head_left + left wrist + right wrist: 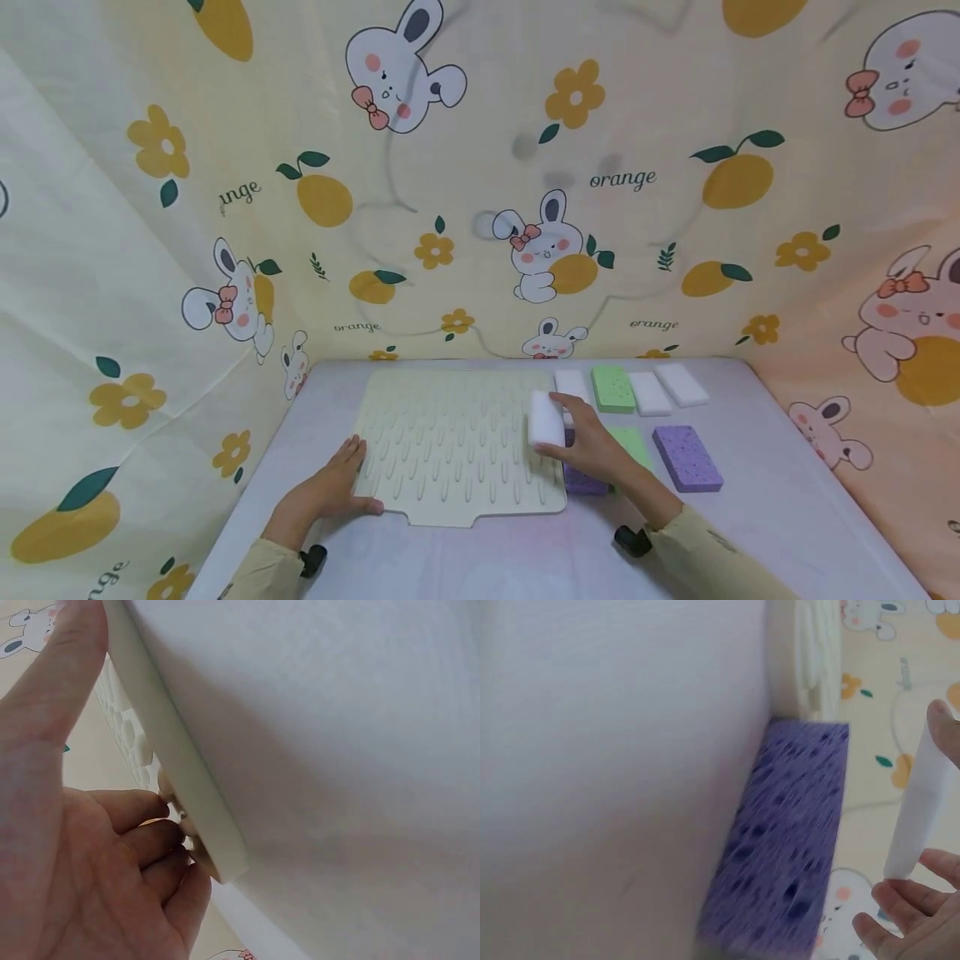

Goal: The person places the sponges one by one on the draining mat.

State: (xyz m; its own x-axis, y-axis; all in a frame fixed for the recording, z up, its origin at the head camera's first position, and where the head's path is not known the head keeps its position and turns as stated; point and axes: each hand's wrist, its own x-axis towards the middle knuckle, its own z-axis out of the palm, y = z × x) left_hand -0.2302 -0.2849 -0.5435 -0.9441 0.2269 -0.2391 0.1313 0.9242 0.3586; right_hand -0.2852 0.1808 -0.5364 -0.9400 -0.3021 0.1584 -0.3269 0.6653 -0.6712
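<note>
Cloth-draped tabletop booth (420, 567), cartoon bunny backdrop (480, 167)

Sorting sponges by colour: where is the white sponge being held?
Head view: the white sponge is in the right hand, over the cream mat's right edge.

the backdrop cloth (480, 167) reads "orange" in several places.

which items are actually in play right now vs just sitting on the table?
In play:
- white sponge, in the grip of the right hand, over the mat's right edge
- cream ridged mat, left hand resting on its left edge

Lying about:
- purple sponge
- green sponge
- two white sponges in the back row
- table
</note>
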